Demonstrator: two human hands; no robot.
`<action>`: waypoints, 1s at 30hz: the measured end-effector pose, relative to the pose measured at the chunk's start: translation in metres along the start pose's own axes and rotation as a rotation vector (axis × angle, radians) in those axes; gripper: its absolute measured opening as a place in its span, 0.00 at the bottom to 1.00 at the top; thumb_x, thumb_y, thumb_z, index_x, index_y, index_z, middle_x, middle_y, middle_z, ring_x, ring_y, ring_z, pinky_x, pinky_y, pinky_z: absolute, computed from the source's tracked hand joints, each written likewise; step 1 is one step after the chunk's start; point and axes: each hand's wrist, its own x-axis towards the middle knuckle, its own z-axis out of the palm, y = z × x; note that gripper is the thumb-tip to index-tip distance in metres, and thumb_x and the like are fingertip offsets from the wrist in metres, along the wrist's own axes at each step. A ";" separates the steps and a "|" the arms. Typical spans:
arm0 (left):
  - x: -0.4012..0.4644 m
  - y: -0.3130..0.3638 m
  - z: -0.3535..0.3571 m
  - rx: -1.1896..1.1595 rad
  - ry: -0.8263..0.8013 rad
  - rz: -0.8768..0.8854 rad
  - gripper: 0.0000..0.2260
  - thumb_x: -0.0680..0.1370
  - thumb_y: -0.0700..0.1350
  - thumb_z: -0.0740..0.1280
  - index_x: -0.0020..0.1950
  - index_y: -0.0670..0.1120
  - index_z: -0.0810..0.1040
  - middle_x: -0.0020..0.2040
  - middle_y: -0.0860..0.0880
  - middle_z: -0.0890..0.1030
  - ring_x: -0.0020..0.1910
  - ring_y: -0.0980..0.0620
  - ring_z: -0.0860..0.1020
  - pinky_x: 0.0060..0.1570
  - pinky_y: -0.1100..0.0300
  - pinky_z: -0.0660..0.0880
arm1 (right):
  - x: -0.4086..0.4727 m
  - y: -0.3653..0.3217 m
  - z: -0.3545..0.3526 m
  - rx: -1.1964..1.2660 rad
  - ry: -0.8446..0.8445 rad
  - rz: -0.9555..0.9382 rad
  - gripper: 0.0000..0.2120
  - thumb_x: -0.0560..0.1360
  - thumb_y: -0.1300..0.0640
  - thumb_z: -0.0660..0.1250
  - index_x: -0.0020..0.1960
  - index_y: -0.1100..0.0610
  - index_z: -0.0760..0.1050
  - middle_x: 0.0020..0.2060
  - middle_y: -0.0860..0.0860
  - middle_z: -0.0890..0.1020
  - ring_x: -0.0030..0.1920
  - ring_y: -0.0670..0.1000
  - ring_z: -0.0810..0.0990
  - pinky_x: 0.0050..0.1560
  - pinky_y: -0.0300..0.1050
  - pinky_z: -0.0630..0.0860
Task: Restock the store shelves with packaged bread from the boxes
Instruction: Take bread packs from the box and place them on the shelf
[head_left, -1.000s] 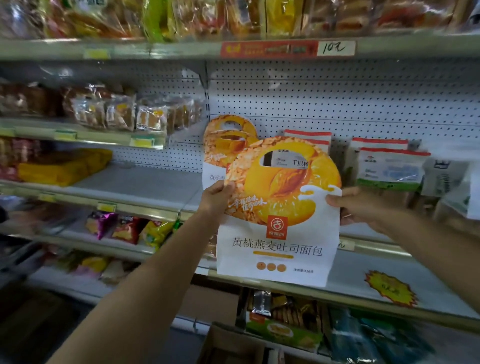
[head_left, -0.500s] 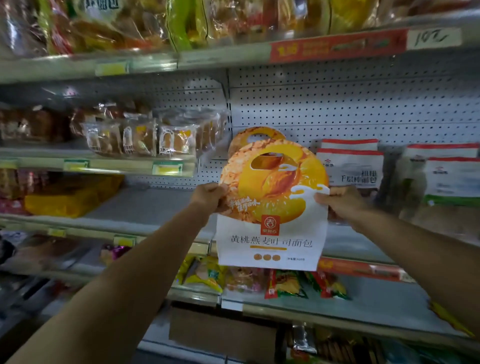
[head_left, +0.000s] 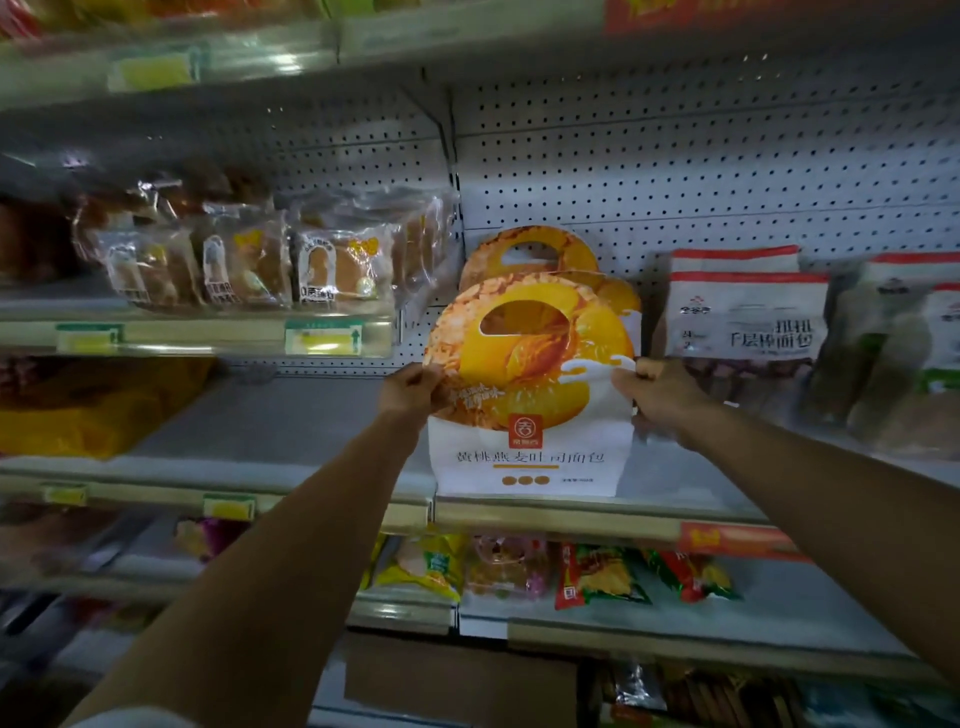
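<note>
Bread bag (head_left: 527, 415) | now down on shelf (head_left: 649, 512) | both hands' fingers still pinching its sides

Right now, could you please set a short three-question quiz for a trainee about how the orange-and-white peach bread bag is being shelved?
1. True or false: only one hand holds the orange-and-white paper bread bag.
2. What stands directly behind that bag? A) a matching orange bag B) a glass jar C) a cardboard box
3. Fill in: to the bag's right stand white bread packs with ___ top strips.

Key
1. False: the left hand and the right hand each grip a side edge.
2. A: a matching orange bag stands against the white pegboard back panel.
3. Red: see the white bread packs.
</note>
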 end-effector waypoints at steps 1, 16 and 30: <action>0.003 0.001 0.000 -0.005 -0.005 0.005 0.11 0.81 0.37 0.65 0.38 0.41 0.76 0.35 0.44 0.75 0.34 0.51 0.75 0.31 0.65 0.79 | 0.005 0.000 0.001 -0.004 -0.009 0.004 0.09 0.78 0.53 0.66 0.55 0.57 0.79 0.43 0.57 0.78 0.42 0.56 0.77 0.41 0.47 0.76; 0.026 0.002 0.014 -0.040 -0.023 -0.055 0.06 0.76 0.39 0.72 0.51 0.43 0.78 0.39 0.47 0.80 0.36 0.52 0.77 0.52 0.53 0.76 | 0.014 0.002 0.022 -0.048 -0.072 0.125 0.28 0.75 0.63 0.67 0.71 0.53 0.62 0.59 0.56 0.78 0.49 0.55 0.77 0.41 0.47 0.73; -0.006 -0.007 0.026 -0.180 0.114 -0.130 0.18 0.78 0.34 0.66 0.66 0.47 0.71 0.67 0.38 0.72 0.54 0.43 0.77 0.33 0.57 0.77 | -0.033 0.027 0.012 0.018 -0.089 0.187 0.35 0.78 0.60 0.67 0.78 0.54 0.53 0.73 0.52 0.67 0.61 0.56 0.74 0.52 0.52 0.73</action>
